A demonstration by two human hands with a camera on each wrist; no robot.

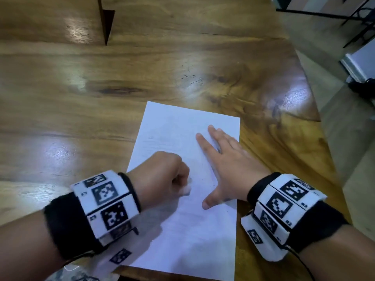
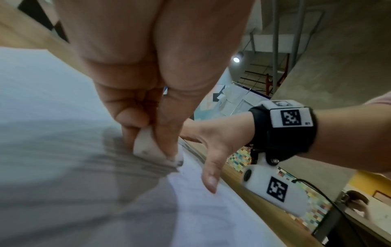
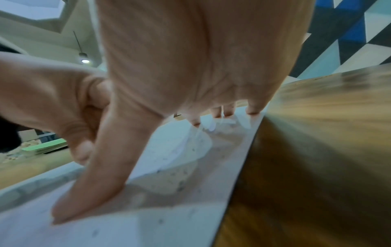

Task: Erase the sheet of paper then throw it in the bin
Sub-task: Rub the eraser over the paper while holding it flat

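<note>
A white sheet of paper (image 1: 182, 138) lies on the wooden table (image 1: 81, 108), near its front edge. My left hand (image 1: 168, 177) is curled into a fist over the sheet's middle and pinches a small white eraser (image 2: 150, 147) against the paper (image 2: 52, 100). The eraser tip (image 1: 187, 189) shows blurred below the knuckles. My right hand (image 1: 225, 159) lies flat on the sheet's right side with fingers spread, pressing it down. In the right wrist view its thumb (image 3: 95, 188) and fingertips (image 3: 252, 110) press on the paper (image 3: 169, 150). Faint grey marks and eraser crumbs dot the sheet.
The table's right edge (image 1: 316, 118) curves away close to the paper, with floor beyond. A dark triangular gap (image 1: 107, 25) splits the tabletop at the back left. Chair or desk legs (image 1: 355, 21) stand at the far right. No bin is in view.
</note>
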